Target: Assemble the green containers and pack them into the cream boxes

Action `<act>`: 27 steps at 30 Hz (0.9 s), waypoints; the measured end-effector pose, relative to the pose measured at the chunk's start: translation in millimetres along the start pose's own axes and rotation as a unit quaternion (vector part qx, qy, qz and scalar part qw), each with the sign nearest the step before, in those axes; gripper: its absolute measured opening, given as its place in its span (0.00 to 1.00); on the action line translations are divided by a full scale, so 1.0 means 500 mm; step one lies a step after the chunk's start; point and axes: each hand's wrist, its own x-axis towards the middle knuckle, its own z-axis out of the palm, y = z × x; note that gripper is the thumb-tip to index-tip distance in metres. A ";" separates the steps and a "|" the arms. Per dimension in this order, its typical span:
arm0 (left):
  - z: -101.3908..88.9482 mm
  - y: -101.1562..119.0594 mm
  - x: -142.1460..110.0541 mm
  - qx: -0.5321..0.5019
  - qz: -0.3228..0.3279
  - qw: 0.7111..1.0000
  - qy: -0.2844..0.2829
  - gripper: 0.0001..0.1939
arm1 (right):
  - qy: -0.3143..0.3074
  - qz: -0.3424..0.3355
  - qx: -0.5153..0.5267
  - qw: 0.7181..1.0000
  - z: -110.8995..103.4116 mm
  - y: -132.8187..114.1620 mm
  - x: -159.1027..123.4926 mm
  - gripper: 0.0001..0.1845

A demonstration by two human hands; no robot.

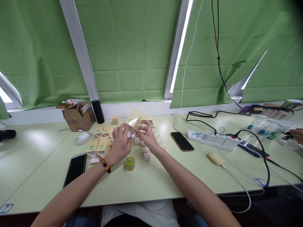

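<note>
Between my two hands is a small kraft paper box (133, 122) with a shiny clear panel, lifted and tilted above the table. My left hand (121, 142) grips its left side with bent fingers. On the right, my right hand (147, 136) pinches the lower edge near the opening. A small clear jar with a green lid (130, 163) stands just in front of my hands. Several pale pink blocks (147, 154) lie beneath my right wrist, beside clear plastic containers (161, 142). Left of my left hand are several kraft boxes (101, 147) with green windows, some with open flaps.
A black phone (75, 168) lies left and another phone (181, 141) right. A power strip (210, 139) with cables spreads over the right side. Behind stand a cardboard carton (79, 118) and a black cylinder (98, 112). Another person's hand (297, 135) shows at far right.
</note>
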 end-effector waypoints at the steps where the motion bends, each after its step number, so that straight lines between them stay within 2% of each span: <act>1: -0.005 0.015 -0.014 -0.001 0.010 1.000 -0.010 0.32 | 0.003 0.001 0.018 1.000 0.007 -0.001 -0.001 0.47; 5: -0.026 0.041 -0.045 -0.028 0.034 0.998 -0.053 0.27 | 0.004 -0.018 0.054 0.998 0.015 -0.007 -0.014 0.42; 9: -0.047 0.025 -0.046 -0.126 0.002 0.992 -0.008 0.13 | -0.040 -0.027 0.050 0.998 -0.005 -0.004 -0.022 0.44; 11: -0.054 0.012 -0.044 -0.154 -0.004 0.988 -0.002 0.15 | -0.070 -0.032 0.041 0.996 -0.012 -0.001 -0.027 0.47; 13: -0.056 0.001 -0.045 -0.162 0.001 0.986 -0.029 0.21 | -0.101 -0.041 0.037 0.993 -0.010 0.000 -0.036 0.46; 17: -0.052 -0.009 -0.057 -0.162 0.005 0.983 -0.083 0.27 | -0.150 -0.062 0.022 0.987 0.004 -0.004 -0.061 0.36; 23: -0.052 -0.023 -0.065 -0.238 -0.023 0.969 -0.060 0.27 | -0.223 -0.052 -0.020 0.973 -0.003 -0.025 -0.072 0.30; 27: -0.059 -0.027 -0.065 -0.275 -0.037 0.957 -0.085 0.30 | -0.255 -0.067 -0.081 0.961 -0.022 -0.035 -0.070 0.26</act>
